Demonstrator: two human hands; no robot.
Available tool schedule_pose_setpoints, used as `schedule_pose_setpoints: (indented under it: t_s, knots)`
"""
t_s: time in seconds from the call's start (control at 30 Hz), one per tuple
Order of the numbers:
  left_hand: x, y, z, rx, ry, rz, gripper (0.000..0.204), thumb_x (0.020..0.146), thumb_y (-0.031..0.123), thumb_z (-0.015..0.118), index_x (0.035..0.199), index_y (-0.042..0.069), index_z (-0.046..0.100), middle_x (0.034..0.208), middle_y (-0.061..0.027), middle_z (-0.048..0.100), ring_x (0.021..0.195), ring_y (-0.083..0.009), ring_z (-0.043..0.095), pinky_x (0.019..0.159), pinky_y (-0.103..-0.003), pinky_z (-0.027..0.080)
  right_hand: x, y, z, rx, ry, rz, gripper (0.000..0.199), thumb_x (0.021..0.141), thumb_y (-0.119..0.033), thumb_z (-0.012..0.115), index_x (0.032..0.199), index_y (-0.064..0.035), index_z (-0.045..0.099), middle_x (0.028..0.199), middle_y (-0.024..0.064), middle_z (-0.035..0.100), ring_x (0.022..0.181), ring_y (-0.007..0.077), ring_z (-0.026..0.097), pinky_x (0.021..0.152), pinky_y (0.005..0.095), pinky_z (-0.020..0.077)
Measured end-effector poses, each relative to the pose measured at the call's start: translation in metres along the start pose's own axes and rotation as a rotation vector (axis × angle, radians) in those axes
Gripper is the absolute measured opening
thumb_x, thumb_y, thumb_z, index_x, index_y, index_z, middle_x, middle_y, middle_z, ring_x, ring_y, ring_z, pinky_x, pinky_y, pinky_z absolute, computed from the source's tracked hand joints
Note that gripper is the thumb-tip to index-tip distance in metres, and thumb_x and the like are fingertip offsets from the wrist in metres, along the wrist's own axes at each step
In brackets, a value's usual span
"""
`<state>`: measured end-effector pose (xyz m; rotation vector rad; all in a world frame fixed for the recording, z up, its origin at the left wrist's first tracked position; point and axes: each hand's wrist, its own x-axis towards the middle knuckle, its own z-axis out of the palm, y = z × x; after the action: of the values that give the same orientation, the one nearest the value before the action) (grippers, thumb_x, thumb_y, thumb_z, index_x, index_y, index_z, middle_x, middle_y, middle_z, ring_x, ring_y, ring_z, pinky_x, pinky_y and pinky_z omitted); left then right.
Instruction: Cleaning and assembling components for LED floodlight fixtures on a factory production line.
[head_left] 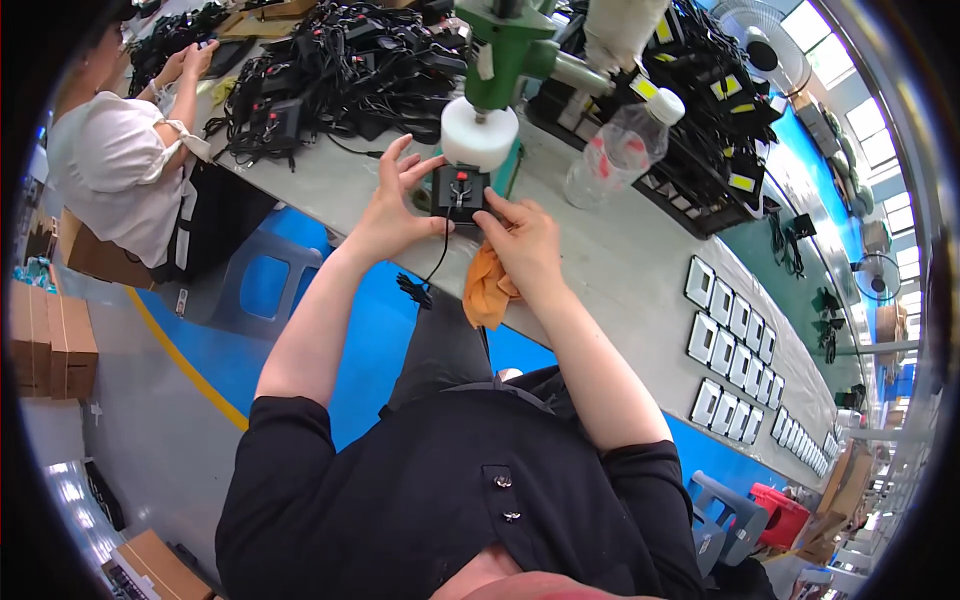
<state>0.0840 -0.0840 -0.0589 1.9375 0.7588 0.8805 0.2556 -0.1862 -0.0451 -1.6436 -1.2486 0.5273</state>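
Item: black box (pixel 460 190) on worktop (pixel 620 250) | we are gripping it, left hand (pixel 385 215) and right hand (pixel 520 240) at the edges | seeming rigid, light; cord (pixel 435 265) dangling limp

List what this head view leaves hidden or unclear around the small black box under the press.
- Black box: its sides and underside are covered by the left hand and right hand.
- Orange cloth: partly hidden under the right hand.
- Green press: top cut off by the upper edge.
- White pad: whether it touches the box is unclear.
- Black pile: single parts too small to tell.
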Motion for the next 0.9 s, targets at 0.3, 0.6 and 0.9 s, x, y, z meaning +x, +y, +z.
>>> schedule_pose_setpoints:
  t_s: [0.3, 0.6, 0.9]
  knots:
    - [0.067, -0.025, -0.006, -0.271, -0.222, -0.040, 0.097, 0.070, 0.007, 0.077, 0.144, 0.008, 0.015, 0.143, -0.0190, 0.041, 0.135, -0.0239, 0.034, 0.111, -0.035, 0.025, 0.037, 0.011, 0.009, -0.169, 0.130, 0.017, 0.045, 0.076, -0.025, 0.074, 0.114, -0.0020, 0.065, 0.076, 0.0096, 0.057, 0.071, 0.0208, 0.058, 0.068, 0.0319, 0.0459]
    - [0.067, -0.039, -0.006, -0.207, -0.260, -0.016, 0.113, 0.053, 0.003, 0.078, 0.147, 0.010, 0.014, 0.142, -0.0104, 0.034, 0.136, -0.0228, 0.027, 0.113, -0.034, 0.019, 0.124, -0.167, -0.150, 0.079, 0.517, -0.432, 0.052, 0.088, -0.037, 0.061, 0.116, 0.0062, 0.056, 0.101, 0.0158, 0.062, 0.090, 0.0210, 0.061, 0.075, 0.0283, 0.0477]
    - [0.065, -0.039, -0.018, -0.267, -0.317, -0.040, 0.098, 0.066, -0.002, 0.072, 0.147, 0.010, 0.016, 0.138, -0.0120, 0.040, 0.128, -0.0262, 0.038, 0.107, -0.035, 0.030, 0.056, -0.190, -0.121, -0.253, -0.023, -0.563, 0.039, 0.085, -0.047, 0.056, 0.079, -0.0091, 0.061, 0.073, 0.0095, 0.066, 0.061, 0.0256, 0.066, 0.050, 0.0391, 0.0510]
